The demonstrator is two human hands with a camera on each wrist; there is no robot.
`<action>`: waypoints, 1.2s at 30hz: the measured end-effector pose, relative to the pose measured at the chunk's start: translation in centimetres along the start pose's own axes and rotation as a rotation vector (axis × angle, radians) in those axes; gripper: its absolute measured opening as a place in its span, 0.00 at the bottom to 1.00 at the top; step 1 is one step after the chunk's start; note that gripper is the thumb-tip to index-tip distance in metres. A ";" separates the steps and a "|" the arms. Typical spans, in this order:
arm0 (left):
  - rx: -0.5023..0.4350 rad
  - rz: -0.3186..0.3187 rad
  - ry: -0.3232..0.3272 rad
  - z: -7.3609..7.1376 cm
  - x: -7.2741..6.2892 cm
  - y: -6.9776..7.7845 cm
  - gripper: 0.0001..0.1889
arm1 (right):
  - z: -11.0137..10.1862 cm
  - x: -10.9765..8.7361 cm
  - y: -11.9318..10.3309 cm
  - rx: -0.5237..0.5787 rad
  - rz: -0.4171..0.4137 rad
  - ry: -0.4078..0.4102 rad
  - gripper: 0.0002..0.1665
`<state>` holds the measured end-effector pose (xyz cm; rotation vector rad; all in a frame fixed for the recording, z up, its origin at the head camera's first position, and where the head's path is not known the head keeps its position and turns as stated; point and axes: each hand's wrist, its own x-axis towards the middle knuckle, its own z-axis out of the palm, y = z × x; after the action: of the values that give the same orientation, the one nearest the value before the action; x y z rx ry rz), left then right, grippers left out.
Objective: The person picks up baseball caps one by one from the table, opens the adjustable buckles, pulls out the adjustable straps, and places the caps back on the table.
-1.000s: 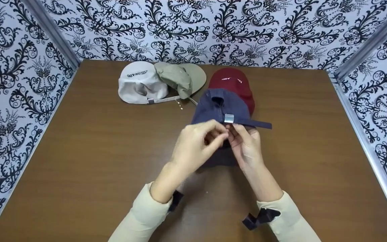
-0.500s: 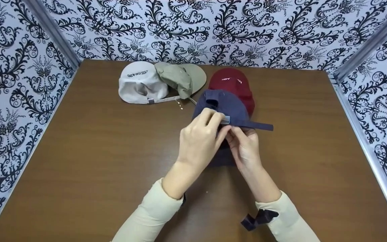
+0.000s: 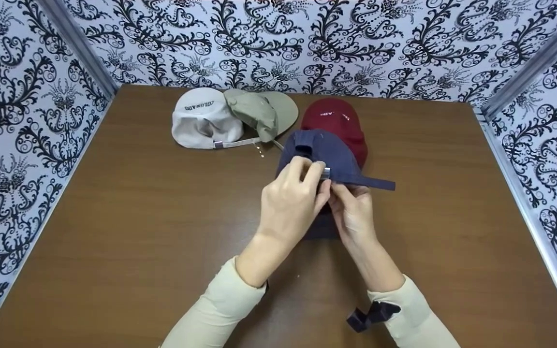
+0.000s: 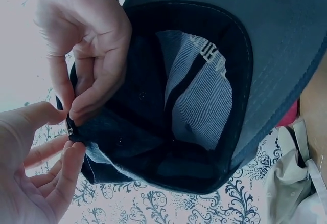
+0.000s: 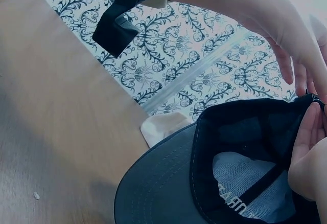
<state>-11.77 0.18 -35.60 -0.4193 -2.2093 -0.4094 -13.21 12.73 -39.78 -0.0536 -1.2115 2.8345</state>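
Note:
A navy baseball cap is held up with its back strap sticking out to the right past a silver buckle. My left hand pinches the strap at the buckle with thumb and fingertips. My right hand pinches the cap's back edge just below the strap, close beside the left fingertips. In the left wrist view, the cap's inside and dark brim face the camera, and both hands' fingertips meet at the strap. White lettering shows reversed through the mesh lining.
A white cap and a khaki cap lie side by side at the back left of the brown table. Behind the navy cap is a red cap. Patterned walls border the table.
My left hand has moved up and right onto the buckle and now covers most of it. The strap's loose end has shifted slightly right. My right hand stays almost still.

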 end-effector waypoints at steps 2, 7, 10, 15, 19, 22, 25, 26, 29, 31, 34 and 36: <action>0.008 0.013 0.022 0.1 0.0 0.0 0.11 | 0.0 0.0 0.0 -0.012 -0.012 -0.018 0.11; 0.010 0.026 0.048 0.2 -0.1 -0.1 0.09 | -0.1 -0.2 0.1 -0.040 -0.029 -0.028 0.09; 0.008 0.027 0.047 0.3 -0.1 -0.2 0.10 | -0.1 -0.3 0.3 -0.057 -0.038 -0.018 0.11; 0.006 0.029 0.052 0.4 -0.3 -0.3 0.11 | -0.1 -0.4 0.5 -0.075 -0.049 -0.010 0.12; -0.005 0.027 0.060 0.5 -0.4 -0.4 0.11 | 0.0 -0.5 0.5 -0.087 -0.061 -0.014 0.13; -0.012 0.027 0.065 0.5 -0.4 -0.4 0.11 | 0.0 -0.6 0.5 -0.090 -0.068 -0.016 0.11; -0.016 0.027 0.069 0.6 -0.5 -0.4 0.11 | 0.1 -0.7 0.5 -0.086 -0.078 -0.012 0.09; -0.017 0.028 0.070 0.7 -0.5 -0.4 0.12 | 0.1 -0.7 0.5 -0.081 -0.081 -0.011 0.08; -0.020 0.028 0.072 0.8 -0.6 -0.5 0.12 | 0.2 -0.7 0.6 -0.073 -0.088 -0.007 0.07; -0.021 0.030 0.073 0.9 -0.6 -0.5 0.12 | 0.1 -0.7 0.6 -0.070 -0.092 -0.006 0.08; -0.026 0.032 0.079 1.0 -0.7 -0.5 0.12 | 0.1 -0.7 0.7 -0.074 -0.100 -0.007 0.10; -0.028 0.035 0.085 1.1 -0.7 -0.6 0.12 | 0.1 -0.7 0.8 -0.075 -0.107 -0.010 0.09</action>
<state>-12.31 0.03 -36.89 -0.4468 -2.1137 -0.4322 -12.50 12.12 -40.28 0.0216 -1.2819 2.7009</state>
